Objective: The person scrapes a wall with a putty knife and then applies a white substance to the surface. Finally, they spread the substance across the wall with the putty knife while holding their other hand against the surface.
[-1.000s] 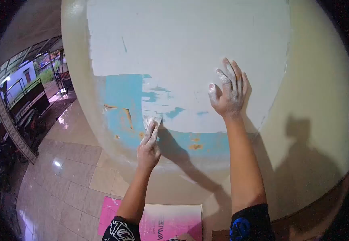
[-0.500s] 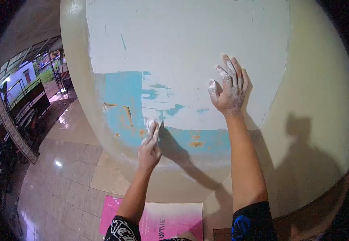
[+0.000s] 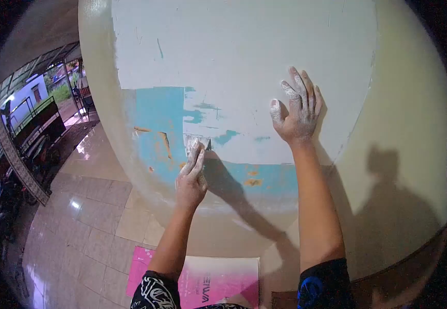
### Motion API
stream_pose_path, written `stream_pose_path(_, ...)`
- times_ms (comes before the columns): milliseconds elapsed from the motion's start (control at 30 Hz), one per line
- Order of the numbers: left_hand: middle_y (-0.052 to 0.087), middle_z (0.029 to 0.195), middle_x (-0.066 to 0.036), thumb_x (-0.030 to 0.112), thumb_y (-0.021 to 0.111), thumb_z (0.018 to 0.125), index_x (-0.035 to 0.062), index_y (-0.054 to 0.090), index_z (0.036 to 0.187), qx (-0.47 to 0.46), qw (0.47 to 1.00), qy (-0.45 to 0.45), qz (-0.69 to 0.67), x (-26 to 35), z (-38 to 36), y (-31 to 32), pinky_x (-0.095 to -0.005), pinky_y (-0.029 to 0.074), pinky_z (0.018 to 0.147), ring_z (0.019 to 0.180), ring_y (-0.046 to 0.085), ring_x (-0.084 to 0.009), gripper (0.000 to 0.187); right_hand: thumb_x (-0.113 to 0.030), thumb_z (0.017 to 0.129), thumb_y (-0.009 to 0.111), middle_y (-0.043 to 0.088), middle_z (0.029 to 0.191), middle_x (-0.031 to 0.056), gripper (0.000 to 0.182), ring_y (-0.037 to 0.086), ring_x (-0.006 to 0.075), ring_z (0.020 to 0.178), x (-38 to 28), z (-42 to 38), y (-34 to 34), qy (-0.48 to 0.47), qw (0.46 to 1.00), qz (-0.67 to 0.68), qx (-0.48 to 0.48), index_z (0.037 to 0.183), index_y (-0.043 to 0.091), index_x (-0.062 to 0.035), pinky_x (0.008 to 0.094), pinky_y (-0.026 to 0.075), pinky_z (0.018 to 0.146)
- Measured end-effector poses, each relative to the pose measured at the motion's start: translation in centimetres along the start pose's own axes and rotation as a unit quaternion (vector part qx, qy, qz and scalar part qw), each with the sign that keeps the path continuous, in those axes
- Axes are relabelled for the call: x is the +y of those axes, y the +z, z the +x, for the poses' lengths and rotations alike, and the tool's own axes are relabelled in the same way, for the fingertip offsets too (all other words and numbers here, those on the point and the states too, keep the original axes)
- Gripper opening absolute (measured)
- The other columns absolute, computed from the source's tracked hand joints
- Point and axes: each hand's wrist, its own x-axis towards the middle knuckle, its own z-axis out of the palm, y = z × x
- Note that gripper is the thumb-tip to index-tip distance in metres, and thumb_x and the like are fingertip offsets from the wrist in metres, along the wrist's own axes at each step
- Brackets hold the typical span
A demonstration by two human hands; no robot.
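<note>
My left hand (image 3: 192, 177), dusted white, is wrapped round a flat scraper blade (image 3: 205, 142) pressed against the wall where white filler (image 3: 244, 62) meets a turquoise patch (image 3: 159, 113). The blade is partly covered by my fingers. Higher up and to the right, my right hand (image 3: 297, 110) lies against the white area with its fingers spread and nothing in it. White powder coats its fingertips. Turquoise streaks show through the white between the hands, and brown spots mark the turquoise surface.
Below the wall, a pink and white box or sheet (image 3: 221, 286) lies on the tiled floor (image 3: 89, 221). At the left edge are a dark railing (image 3: 40, 126) and a tiled pillar edge (image 3: 20, 149). Shadows fall on the wall at the right.
My left hand has moved slightly up along the wall, and more of the blade shows. My right hand keeps its place on the wall, while the view has shifted a little.
</note>
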Motion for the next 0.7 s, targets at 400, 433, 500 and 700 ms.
stream_pose_path(400,0.047,0.154,-0.012,-0.015,0.051,0.073,0.0108,0.056,0.142,0.003,0.999,-0.023,-0.022,-1.4,-2.1,1.4,-0.0408,0.054,0.098,0.132,0.055,-0.0368,0.074,-0.032,0.091,0.060,0.050,0.152,0.0025,0.032,0.042,0.0257,0.143,0.0,-0.1,0.6,-0.001,1.000,0.012,0.003,0.119,0.060,-0.0164,0.0539,0.026,0.117)
stream_pose_path(433,0.047,0.154,-0.011,-0.015,0.051,0.073,0.0111,0.055,0.143,0.008,1.000,-0.022,-0.017,-1.6,-3.5,1.9,-0.0414,0.054,0.098,0.131,0.055,-0.0370,0.075,-0.033,0.091,0.060,0.050,0.152,0.0023,0.033,0.042,0.0255,0.143,0.1,-0.2,0.6,-0.003,1.000,0.012,0.003,0.119,0.060,-0.0161,0.0540,0.026,0.117)
stream_pose_path(500,0.047,0.154,-0.011,-0.015,0.051,0.073,0.0108,0.055,0.143,-0.005,0.999,-0.030,-0.016,-1.9,-4.9,2.2,-0.0417,0.054,0.098,0.130,0.056,-0.0371,0.075,-0.033,0.091,0.060,0.050,0.152,0.0027,0.033,0.041,0.0256,0.144,-0.1,0.0,0.4,-0.001,1.000,0.013,0.004,0.120,0.059,-0.0161,0.0543,0.026,0.117)
stream_pose_path(700,0.046,0.153,-0.020,-0.011,0.048,0.080,0.0047,0.054,0.142,0.011,1.000,0.014,-0.025,-1.2,-0.4,1.2,-0.0407,0.049,0.106,0.135,0.052,-0.0382,0.064,-0.032,0.091,0.060,0.049,0.153,0.0050,0.033,0.040,0.0276,0.144,-0.3,-0.4,0.5,0.009,1.000,0.014,-0.021,0.120,0.060,-0.0154,0.0559,0.024,0.118)
